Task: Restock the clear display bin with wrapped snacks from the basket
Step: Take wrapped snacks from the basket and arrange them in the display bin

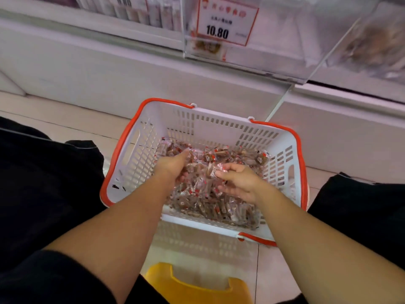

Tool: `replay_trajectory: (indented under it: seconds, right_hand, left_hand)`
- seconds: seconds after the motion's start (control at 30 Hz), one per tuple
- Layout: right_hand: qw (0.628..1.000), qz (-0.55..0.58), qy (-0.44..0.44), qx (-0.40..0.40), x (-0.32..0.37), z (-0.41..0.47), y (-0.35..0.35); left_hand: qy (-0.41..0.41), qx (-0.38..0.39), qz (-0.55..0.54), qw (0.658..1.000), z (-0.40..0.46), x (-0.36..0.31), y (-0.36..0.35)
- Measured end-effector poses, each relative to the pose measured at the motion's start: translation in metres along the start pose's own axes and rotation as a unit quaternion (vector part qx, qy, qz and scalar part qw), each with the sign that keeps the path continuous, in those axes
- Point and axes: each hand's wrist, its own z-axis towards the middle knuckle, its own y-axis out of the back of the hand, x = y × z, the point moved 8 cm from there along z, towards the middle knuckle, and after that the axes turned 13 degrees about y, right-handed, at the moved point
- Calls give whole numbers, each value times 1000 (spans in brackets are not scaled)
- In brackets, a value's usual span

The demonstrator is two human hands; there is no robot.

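Note:
A white basket (135, 150) with orange rim and handles stands on the floor below me. Many small brown wrapped snacks (201, 202) in clear wrappers fill its bottom. Both hands reach into the pile. My left hand (175, 165) digs among the snacks with fingers curled around several of them. My right hand (238, 183) curls its fingers around a bunch of snacks at the pile's middle. The clear display bin (274, 51) hangs on the shelf above the basket, with a red-framed price tag (225, 20) reading 10.80 on its front.
White shelf units (98, 71) run along the back. A yellow stool (197, 286) sits under me at the bottom edge. My dark trouser legs (43, 194) flank the basket on both sides. Pale floor tiles (54, 110) lie to the left.

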Motion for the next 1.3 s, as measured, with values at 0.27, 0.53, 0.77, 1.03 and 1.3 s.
replay_trajectory:
  seconds: [0.27, 0.53, 0.77, 1.03, 1.3]
  right_hand:
    - [955, -119, 234, 139, 206, -80, -27]
    - [890, -162, 425, 34, 287, -150, -53]
    - [878, -148, 455, 16, 314, -149, -61]
    - [854, -222, 471, -1, 346, -154, -46]
    - [915, 38, 400, 29, 342, -143, -31]
  left_hand:
    - [-107, 187, 34, 976, -124, -135, -18]
    - [-234, 266, 4, 935, -248, -190, -15]
    - [-316, 231, 50, 919, -273, -214, -20]
    - [-345, 308, 62, 884, -283, -235, -24]
    - [-316, 331, -25, 889, -276, -242, -18]
